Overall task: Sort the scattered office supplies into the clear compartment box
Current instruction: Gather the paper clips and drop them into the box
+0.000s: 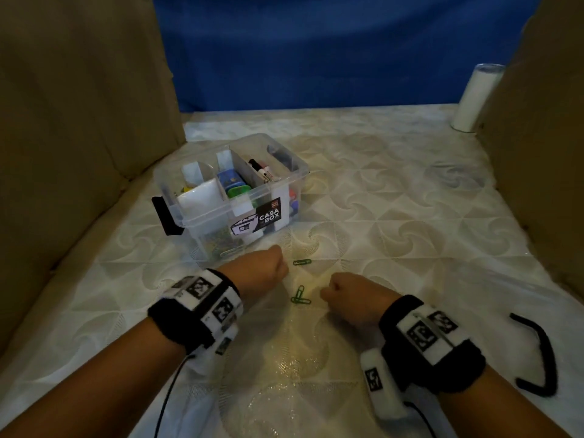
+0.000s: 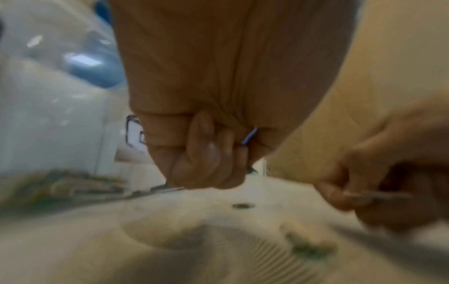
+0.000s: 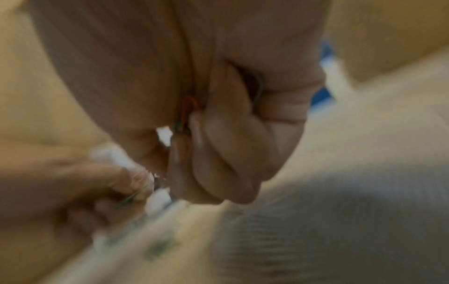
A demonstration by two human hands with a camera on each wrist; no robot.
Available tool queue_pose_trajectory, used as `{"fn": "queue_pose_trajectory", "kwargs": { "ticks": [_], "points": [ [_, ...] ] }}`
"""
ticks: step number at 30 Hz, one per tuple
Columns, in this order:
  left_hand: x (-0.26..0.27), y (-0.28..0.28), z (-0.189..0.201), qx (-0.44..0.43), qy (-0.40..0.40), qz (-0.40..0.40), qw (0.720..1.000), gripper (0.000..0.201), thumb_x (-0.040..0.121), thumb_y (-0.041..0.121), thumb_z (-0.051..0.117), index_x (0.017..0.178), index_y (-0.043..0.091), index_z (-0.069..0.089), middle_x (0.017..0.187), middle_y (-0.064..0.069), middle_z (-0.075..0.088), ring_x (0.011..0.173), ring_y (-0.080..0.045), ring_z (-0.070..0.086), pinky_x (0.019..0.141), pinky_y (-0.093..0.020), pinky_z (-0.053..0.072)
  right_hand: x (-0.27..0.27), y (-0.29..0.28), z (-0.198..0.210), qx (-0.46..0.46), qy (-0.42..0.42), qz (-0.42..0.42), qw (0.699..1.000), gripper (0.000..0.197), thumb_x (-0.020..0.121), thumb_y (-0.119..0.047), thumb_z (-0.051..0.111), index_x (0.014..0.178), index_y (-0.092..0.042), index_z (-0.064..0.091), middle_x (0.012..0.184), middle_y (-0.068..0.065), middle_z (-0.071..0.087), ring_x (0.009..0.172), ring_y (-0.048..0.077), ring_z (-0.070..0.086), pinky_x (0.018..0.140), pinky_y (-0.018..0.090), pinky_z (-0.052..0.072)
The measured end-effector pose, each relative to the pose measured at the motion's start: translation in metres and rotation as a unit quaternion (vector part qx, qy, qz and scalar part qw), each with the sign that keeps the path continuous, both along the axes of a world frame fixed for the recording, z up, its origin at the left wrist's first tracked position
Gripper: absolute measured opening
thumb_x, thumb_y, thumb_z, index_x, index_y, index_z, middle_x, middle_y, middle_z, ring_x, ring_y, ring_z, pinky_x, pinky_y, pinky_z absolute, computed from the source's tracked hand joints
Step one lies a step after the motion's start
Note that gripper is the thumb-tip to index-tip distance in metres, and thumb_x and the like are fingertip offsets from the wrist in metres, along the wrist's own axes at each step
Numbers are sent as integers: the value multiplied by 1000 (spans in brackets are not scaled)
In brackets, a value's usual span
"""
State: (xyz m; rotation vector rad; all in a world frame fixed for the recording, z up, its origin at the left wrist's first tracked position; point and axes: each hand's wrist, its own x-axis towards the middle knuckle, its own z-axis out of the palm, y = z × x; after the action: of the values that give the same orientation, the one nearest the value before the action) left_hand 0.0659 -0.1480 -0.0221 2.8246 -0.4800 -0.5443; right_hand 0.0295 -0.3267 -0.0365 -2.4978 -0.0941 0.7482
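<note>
The clear compartment box stands left of centre on the patterned table and holds markers, a stapler and white items between dividers. Three green paper clips lie loose in front of it. My left hand is a fist just left of the farthest clip. In the left wrist view my left hand grips a blue paper clip. My right hand is curled just right of the nearer clips. Seen from the right wrist, my right hand grips an orange paper clip.
Brown cardboard walls rise on the left and right, with a blue backdrop behind. A white cylinder stands at the far right. A black curved strap lies near my right wrist.
</note>
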Motion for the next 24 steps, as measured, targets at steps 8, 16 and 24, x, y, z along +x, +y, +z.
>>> {"fn": "queue_pose_trajectory", "kwargs": {
  "ticks": [8, 16, 24],
  "points": [
    [4, 11, 6, -550, 296, 295, 723, 27, 90, 21, 30, 65, 19, 41, 52, 4, 37, 35, -6, 21, 35, -15, 13, 1, -21, 11, 615, 169, -215, 739, 22, 87, -21, 34, 67, -17, 43, 53, -2, 29, 38, 7, 21, 37, 12, 9],
    [-14, -1, 2, -182, 129, 77, 972, 24, 102, 27, 34, 91, 12, 51, 78, -2, 53, 62, -9, 50, 54, -22, 38, 27, -8, 5, 374, 13, -171, 912, 18, 101, -15, 37, 95, -14, 54, 59, -1, 40, 41, 6, 32, 37, 17, 27],
    [-22, -24, -18, 96, 34, -27, 994, 50, 99, 31, 36, 139, 3, 25, 126, -17, 55, 113, -34, 55, 94, -40, 45, 73, 31, -12, -100, -92, 126, 983, 30, 94, -18, 48, 122, -12, 40, 109, 14, 58, 99, 28, 58, 82, 35, 42]
  ]
}}
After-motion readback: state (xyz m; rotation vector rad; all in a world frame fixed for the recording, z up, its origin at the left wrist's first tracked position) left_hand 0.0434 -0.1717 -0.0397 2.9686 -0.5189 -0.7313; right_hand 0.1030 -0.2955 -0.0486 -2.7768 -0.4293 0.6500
